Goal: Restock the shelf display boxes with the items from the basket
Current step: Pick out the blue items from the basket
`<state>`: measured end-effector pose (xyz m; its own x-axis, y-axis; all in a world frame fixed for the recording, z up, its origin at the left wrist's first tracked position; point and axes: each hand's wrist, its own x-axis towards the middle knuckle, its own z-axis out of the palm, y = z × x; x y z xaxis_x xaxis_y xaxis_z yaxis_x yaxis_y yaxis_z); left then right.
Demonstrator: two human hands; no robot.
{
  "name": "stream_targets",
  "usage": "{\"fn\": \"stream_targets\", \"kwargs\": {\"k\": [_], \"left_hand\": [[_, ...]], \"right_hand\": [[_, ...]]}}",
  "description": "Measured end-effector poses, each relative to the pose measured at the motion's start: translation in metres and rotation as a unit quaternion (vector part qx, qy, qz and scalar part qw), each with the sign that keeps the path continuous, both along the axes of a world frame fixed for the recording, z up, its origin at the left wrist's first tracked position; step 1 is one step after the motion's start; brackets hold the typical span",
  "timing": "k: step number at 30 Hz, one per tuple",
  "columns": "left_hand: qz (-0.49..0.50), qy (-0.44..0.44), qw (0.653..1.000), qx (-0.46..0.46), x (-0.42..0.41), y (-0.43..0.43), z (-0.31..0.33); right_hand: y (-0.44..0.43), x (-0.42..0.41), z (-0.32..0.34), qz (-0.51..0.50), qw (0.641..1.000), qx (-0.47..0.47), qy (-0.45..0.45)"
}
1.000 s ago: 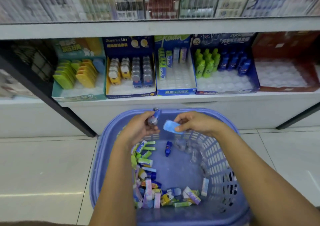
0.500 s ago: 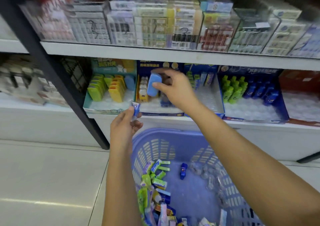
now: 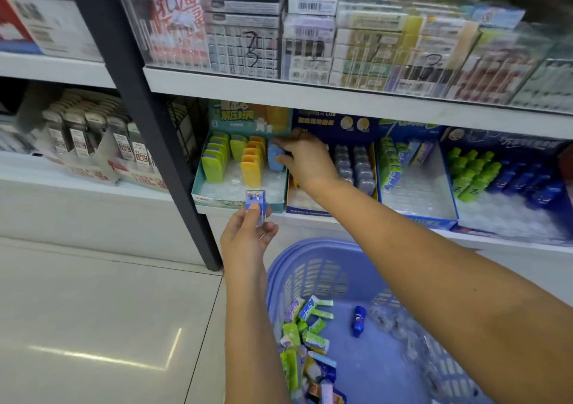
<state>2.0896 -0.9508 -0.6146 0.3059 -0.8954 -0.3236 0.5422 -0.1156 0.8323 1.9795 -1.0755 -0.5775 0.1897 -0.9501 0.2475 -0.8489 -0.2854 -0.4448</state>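
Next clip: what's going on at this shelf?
A person is restocking display boxes from a purple basket below the shelf. Their right hand grips a light blue case at the right-hand row of the teal display box, beside the yellow cases and green cases. Their left hand holds a small blue pack in front of that box, not yet shelved. Many loose items lie in the basket.
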Motion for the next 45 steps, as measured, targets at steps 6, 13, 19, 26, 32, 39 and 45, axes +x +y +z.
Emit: {"fn": "stream_targets", "kwargs": {"k": [6, 13, 19, 26, 32, 39, 45], "left_hand": [[-0.014, -0.005, 1.0, 0.012, -0.001, 0.003, -0.001], [-0.018, -0.031, 0.999, 0.01, 0.002, 0.005, 0.001], [-0.015, -0.037, 0.999, 0.008, 0.004, 0.005, 0.002], [-0.049, -0.019, 0.999, 0.0, 0.003, 0.009, 0.012], [-0.125, -0.044, 0.989, -0.062, -0.007, 0.011, 0.017], [-0.267, -0.163, 0.945, -0.1, -0.053, 0.017, 0.02], [-0.2, -0.401, 0.885, -0.124, -0.088, 0.014, 0.013]], "right_hand": [[-0.001, 0.017, 0.01, -0.021, 0.973, -0.064, 0.219], [0.004, 0.027, 0.013, -0.018, 0.93, -0.114, 0.349], [0.006, 0.025, 0.008, -0.006, 0.924, -0.111, 0.366], [0.016, 0.021, 0.019, -0.031, 0.957, -0.015, 0.287], [0.098, -0.016, 0.002, 0.01, 0.991, 0.042, -0.129], [0.153, -0.064, -0.01, -0.094, 0.813, 0.161, -0.551], [0.145, -0.101, -0.006, -0.152, 0.81, 0.089, -0.56]]}}
